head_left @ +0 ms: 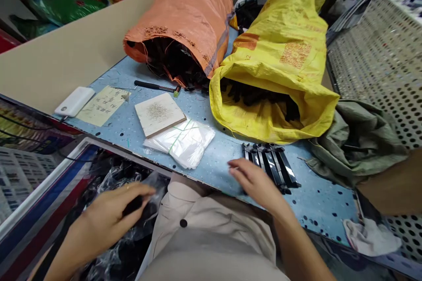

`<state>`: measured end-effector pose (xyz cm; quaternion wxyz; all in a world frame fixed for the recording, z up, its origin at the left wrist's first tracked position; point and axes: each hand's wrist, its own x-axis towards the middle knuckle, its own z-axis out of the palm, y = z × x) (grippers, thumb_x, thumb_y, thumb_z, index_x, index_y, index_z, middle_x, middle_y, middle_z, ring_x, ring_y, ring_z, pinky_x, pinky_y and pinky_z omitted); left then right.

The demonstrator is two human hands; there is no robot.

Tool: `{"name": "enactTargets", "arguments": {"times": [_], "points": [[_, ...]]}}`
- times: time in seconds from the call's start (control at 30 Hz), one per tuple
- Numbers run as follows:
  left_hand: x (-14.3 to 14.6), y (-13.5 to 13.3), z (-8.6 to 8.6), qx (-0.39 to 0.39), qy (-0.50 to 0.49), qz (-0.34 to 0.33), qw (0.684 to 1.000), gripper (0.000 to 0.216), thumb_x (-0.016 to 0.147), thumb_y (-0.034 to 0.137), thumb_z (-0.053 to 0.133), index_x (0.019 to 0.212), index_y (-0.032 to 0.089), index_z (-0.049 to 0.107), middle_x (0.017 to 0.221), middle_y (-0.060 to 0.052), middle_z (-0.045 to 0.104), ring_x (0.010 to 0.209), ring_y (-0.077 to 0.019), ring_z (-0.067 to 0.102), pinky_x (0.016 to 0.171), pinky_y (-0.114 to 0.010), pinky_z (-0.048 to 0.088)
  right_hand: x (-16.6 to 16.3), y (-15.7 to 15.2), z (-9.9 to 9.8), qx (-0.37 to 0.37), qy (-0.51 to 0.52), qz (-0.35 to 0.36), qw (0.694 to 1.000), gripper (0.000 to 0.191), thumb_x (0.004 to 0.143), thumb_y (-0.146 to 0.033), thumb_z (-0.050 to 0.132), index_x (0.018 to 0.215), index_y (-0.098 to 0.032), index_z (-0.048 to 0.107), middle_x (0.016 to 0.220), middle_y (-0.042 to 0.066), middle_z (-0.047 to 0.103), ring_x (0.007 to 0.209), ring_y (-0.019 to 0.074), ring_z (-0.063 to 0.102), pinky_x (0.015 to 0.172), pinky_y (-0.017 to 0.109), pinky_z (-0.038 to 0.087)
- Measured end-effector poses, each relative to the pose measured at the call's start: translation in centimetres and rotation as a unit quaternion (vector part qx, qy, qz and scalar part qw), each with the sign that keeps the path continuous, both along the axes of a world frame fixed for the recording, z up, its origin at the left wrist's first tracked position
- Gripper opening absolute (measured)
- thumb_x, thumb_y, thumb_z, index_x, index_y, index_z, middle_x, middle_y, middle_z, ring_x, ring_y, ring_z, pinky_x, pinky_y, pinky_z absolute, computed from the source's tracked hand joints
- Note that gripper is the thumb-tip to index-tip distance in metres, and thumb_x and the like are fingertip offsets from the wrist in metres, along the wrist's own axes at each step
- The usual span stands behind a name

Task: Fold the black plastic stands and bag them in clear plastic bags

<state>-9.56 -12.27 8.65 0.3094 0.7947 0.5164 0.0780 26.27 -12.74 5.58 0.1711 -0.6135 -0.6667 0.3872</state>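
My left hand [114, 210] is over the bin at the lower left, thumb and forefinger brought close together. At their tips is a blurred clear plastic bag [158, 184], which they seem to pinch. My right hand [255, 182] is at the table's front edge, its fingers stretched out with nothing visible in them. Just beyond it a row of several slim black plastic parts [272, 164] lies side by side on the blue table [220, 158]. A stack of clear plastic bags [193, 145] with a green band lies left of that hand, partly under a pale square board [160, 114].
Black pieces show inside an orange sack [194, 13] and a yellow sack [273, 48]. A small hammer [154, 86], a handwritten note [103, 106] and a white device [75, 102] lie at the left. Bagged black items fill the bin [49, 199]. A perforated crate [379, 48] stands right.
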Motion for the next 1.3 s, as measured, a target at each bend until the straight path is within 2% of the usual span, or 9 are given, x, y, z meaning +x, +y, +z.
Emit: {"name": "enactTargets", "arguments": {"times": [0.13, 0.2, 0.27, 0.47, 0.63, 0.8, 0.97, 1.1, 1.3], "points": [[-4.5, -3.3, -7.3, -0.216, 0.285, -0.001, 0.934, 0.028, 0.072, 0.008, 0.050, 0.086, 0.017, 0.072, 0.094, -0.011, 0.075, 0.093, -0.0286, 0.070, 0.081, -0.033, 0.052, 4.4, -0.9, -1.6, 0.024, -0.395, -0.076, 0.915, 0.025, 0.092, -0.033, 0.053, 0.105, -0.013, 0.061, 0.103, 0.018, 0.062, 0.096, 0.0321, 0.062, 0.076, 0.039, 0.048], [-4.9, -4.4, -10.9, -0.285, 0.353, -0.011, 0.891, 0.027, 0.067, 0.003, 0.050, 0.079, 0.016, 0.071, 0.093, -0.014, 0.075, 0.094, -0.0306, 0.070, 0.078, -0.033, 0.051, 4.7, -1.5, -2.5, 0.038, -0.431, -0.031, 0.901, 0.030, 0.091, -0.031, 0.054, 0.112, -0.011, 0.058, 0.107, 0.019, 0.060, 0.100, 0.0331, 0.060, 0.076, 0.038, 0.047], [-4.2, -4.5, -12.4, -0.299, 0.352, -0.013, 0.887, 0.021, 0.070, 0.007, 0.052, 0.077, 0.016, 0.070, 0.093, -0.014, 0.075, 0.093, -0.0312, 0.070, 0.077, -0.033, 0.050, 4.2, -2.1, -3.1, 0.049, -0.417, 0.005, 0.908, 0.037, 0.090, -0.030, 0.053, 0.123, -0.012, 0.053, 0.110, 0.018, 0.060, 0.100, 0.0314, 0.061, 0.075, 0.036, 0.047], [4.0, 1.4, -7.4, -0.068, 0.061, 0.037, 0.995, 0.029, 0.092, 0.032, 0.043, 0.085, 0.019, 0.069, 0.086, -0.008, 0.072, 0.083, -0.0226, 0.066, 0.076, -0.032, 0.048, 2.6, -1.7, -3.9, -0.019, -0.343, 0.028, 0.939, 0.021, 0.089, -0.023, 0.047, 0.104, -0.014, 0.059, 0.098, 0.013, 0.064, 0.086, 0.0267, 0.065, 0.067, 0.032, 0.043], [12.1, 7.2, -6.9, 0.199, -0.023, 0.082, 0.976, 0.023, 0.087, 0.027, 0.057, 0.102, 0.014, 0.068, 0.105, -0.014, 0.064, 0.100, -0.0266, 0.058, 0.088, -0.040, 0.046, 2.8, -0.4, -4.6, -0.016, -0.130, -0.017, 0.991, 0.027, 0.088, -0.033, 0.048, 0.106, -0.016, 0.060, 0.098, 0.010, 0.066, 0.090, 0.0251, 0.062, 0.074, 0.033, 0.043], [11.8, 11.3, -8.6, 0.045, -0.161, 0.178, 0.970, 0.014, 0.075, 0.020, 0.068, 0.063, 0.018, 0.060, 0.070, -0.002, 0.059, 0.068, -0.0159, 0.055, 0.064, -0.029, 0.044, 2.4, 0.2, -4.6, -0.049, 0.093, -0.100, 0.989, 0.025, 0.083, -0.037, 0.056, 0.098, -0.019, 0.063, 0.092, 0.005, 0.066, 0.083, 0.0207, 0.059, 0.073, 0.032, 0.044], [8.9, 12.9, -8.3, -0.201, -0.400, 0.258, 0.856, 0.024, 0.064, 0.035, 0.076, 0.068, 0.016, 0.060, 0.060, 0.003, 0.054, 0.052, -0.0096, 0.047, 0.053, -0.024, 0.038, -0.5, 2.3, -3.5, -0.131, 0.374, -0.171, 0.902, 0.023, 0.077, -0.039, 0.068, 0.088, -0.019, 0.067, 0.078, 0.001, 0.064, 0.065, 0.0131, 0.055, 0.059, 0.025, 0.044], [9.2, 12.5, -8.2, -0.192, -0.459, 0.300, 0.814, 0.034, 0.052, 0.027, 0.083, 0.070, 0.016, 0.056, 0.060, 0.004, 0.056, 0.053, -0.0078, 0.047, 0.052, -0.021, 0.037, -3.8, 5.3, -2.9, -0.198, 0.508, -0.180, 0.819, 0.031, 0.070, -0.037, 0.077, 0.094, -0.017, 0.071, 0.089, 0.006, 0.070, 0.062, 0.0127, 0.057, 0.053, 0.024, 0.047], [10.5, 11.7, -8.2, -0.176, -0.498, 0.270, 0.805, 0.035, 0.052, 0.021, 0.083, 0.072, 0.017, 0.055, 0.065, 0.004, 0.058, 0.060, -0.0085, 0.053, 0.059, -0.021, 0.043, -8.0, 9.1, -4.1, -0.252, 0.568, -0.186, 0.761, 0.028, 0.062, -0.031, 0.083, 0.083, -0.016, 0.071, 0.072, 0.002, 0.067, 0.059, 0.0113, 0.058, 0.051, 0.021, 0.050]]}}
